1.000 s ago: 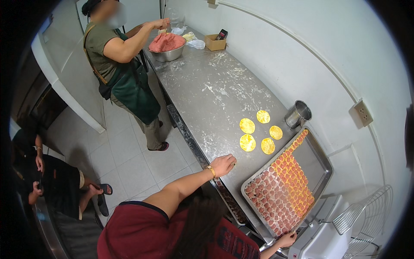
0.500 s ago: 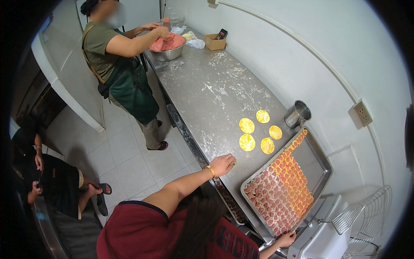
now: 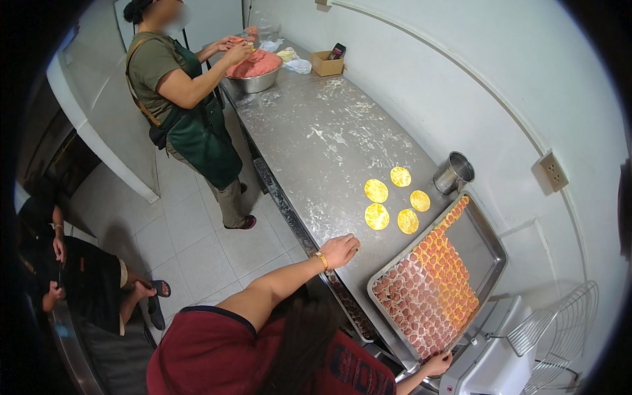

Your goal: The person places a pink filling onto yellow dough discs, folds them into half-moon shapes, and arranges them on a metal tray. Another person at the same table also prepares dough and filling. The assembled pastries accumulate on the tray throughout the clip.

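My left hand (image 3: 340, 251) rests on the steel table (image 3: 309, 178) near its front edge, fingers lying on the surface, holding nothing. At the near corner of a metal tray (image 3: 498, 253), my right hand (image 3: 436, 364) has its fingers closed on the rim. Rows of small open-topped dumplings (image 3: 431, 289) with pinkish-brown filling fill much of the tray, some in pale wrappers, others in yellow ones. Several round yellow wrappers (image 3: 377, 216) lie flat on the table beyond my left hand, beside the tray.
A metal cup (image 3: 454, 172) stands behind the tray. At the table's far end, a co-worker (image 3: 191, 99) works over a bowl (image 3: 255, 83) of pink meat filling, near a cardboard box (image 3: 326, 64). A white machine (image 3: 490, 365) and a wire guard (image 3: 553, 336) are at right.
The co-worker leans back slightly, and their hands have risen from the filling, now holding something small and orange. My hands, the wrappers and the tray stay put.
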A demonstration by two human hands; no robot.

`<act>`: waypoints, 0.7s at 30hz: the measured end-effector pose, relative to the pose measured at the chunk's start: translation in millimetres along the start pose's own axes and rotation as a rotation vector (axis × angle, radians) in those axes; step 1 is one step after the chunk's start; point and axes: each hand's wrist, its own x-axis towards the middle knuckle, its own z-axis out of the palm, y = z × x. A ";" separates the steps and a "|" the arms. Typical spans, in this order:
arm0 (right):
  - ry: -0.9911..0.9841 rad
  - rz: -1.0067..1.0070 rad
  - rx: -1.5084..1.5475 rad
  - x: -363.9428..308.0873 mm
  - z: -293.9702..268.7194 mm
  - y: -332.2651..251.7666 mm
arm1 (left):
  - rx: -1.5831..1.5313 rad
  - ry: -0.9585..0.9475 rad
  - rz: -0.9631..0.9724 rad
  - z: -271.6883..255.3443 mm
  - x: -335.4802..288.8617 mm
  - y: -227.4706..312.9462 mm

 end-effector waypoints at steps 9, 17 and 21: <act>-0.078 0.094 0.099 -0.3 -2.0 -3.8 | 0.011 0.024 0.002 0.0 -0.5 0.3; -0.085 0.092 0.042 5.6 5.4 9.1 | 0.003 0.041 0.014 3.2 -0.3 -2.0; -0.057 0.063 0.024 5.9 5.4 8.7 | 0.002 0.040 0.012 3.4 -0.1 -2.0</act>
